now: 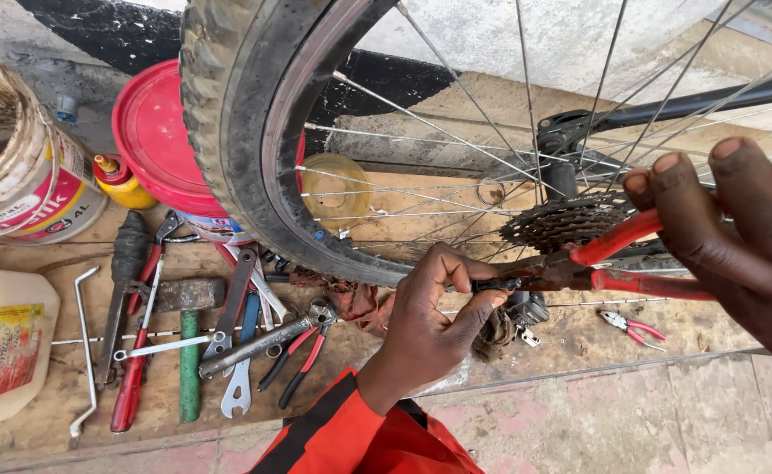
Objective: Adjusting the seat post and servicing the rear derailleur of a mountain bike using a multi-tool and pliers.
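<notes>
Overhead, the bicycle wheel [254, 132] fills the view, its cog cluster [564, 221] just above the red-handled pliers [614, 259]. Right hand [737, 237] wraps both handles, grip pressed together; left hand [430, 320] pinches the pliers' nose, perhaps on a cable. One paint bucket [26, 167] stands open, contents unclear. One hammer [188, 342] lies on the counter [579, 342].

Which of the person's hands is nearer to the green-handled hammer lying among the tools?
Left. The left hand pinches the pliers' tip just right of the tool pile with the green-handled hammer; the right hand grips the red pliers handles at the far right.
</notes>
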